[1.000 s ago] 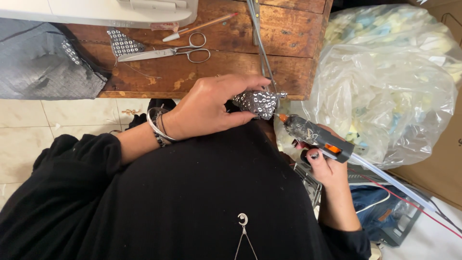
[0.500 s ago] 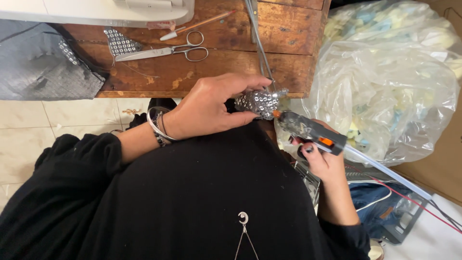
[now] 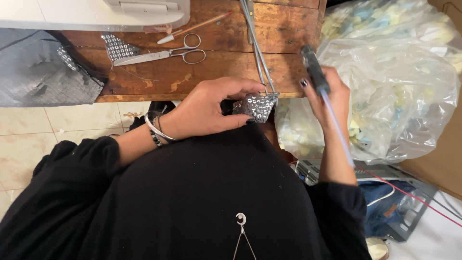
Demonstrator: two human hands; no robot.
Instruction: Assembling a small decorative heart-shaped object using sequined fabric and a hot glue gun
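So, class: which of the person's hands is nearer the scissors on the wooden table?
Left. The left hand lies just below the scissors; the right hand, holding the glue gun, is farther right.

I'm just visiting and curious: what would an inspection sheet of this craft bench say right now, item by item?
Surface: worn wooden table, scratched and stained.
Job's things: small silver studded piece at the table's edge; dark glue gun with a clear stick trailing from it.
Clutter: scissors, pencil, studded scrap, grey fabric, thin metal rods.
Hands: left hand pinches the studded piece; right hand grips the glue gun, lifted clear of the piece.
Cables: thin red cord across the lower right.
Surroundings: white machine base, clear plastic bag of pale scraps, tiled floor.
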